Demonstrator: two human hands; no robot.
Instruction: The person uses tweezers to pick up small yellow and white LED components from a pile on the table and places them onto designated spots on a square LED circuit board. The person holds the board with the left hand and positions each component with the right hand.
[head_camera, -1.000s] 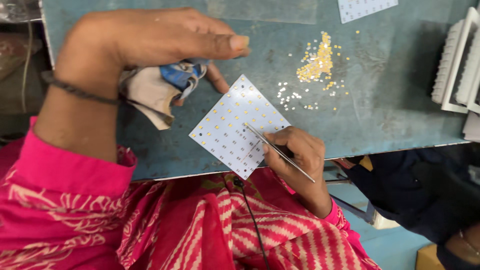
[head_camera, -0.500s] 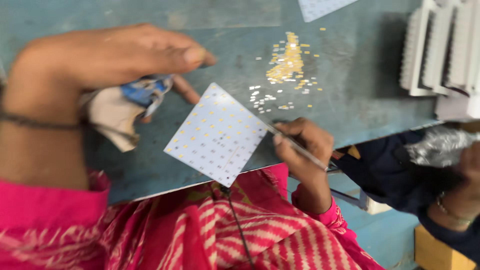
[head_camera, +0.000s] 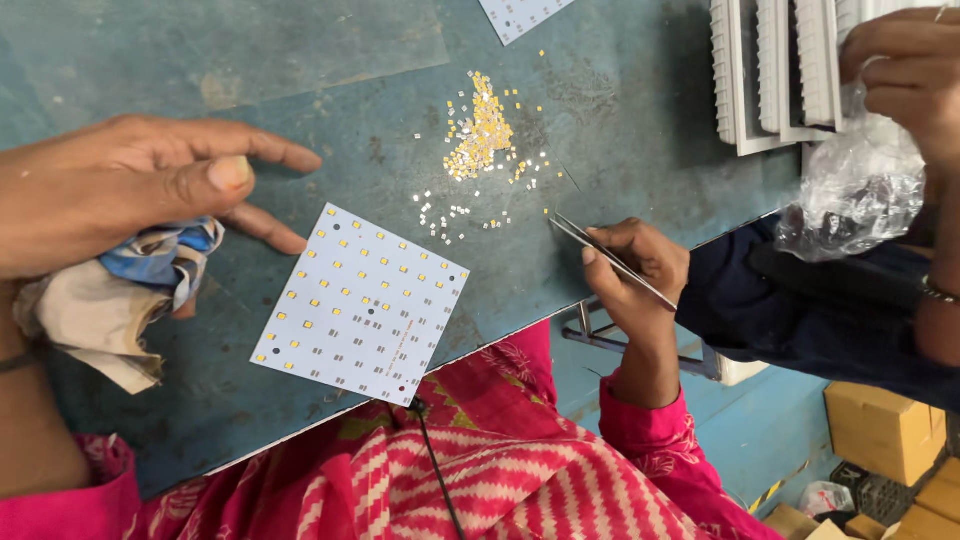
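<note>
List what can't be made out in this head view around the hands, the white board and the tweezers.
- Left hand: palm hidden; crumpled cloth beneath it partly covered.
- Tweezers in right hand: tips too fine to show whether they hold a chip.
- Loose chips: too small to tell apart.
- White board: print too small.
- Second board: cut by top edge.

The right hand (head_camera: 640, 275) pinched tweezers (head_camera: 610, 260) beside scattered yellow chips (head_camera: 480, 135); the left hand (head_camera: 130, 195) rested on a rag (head_camera: 110, 300) near the white board (head_camera: 362, 303).
</note>
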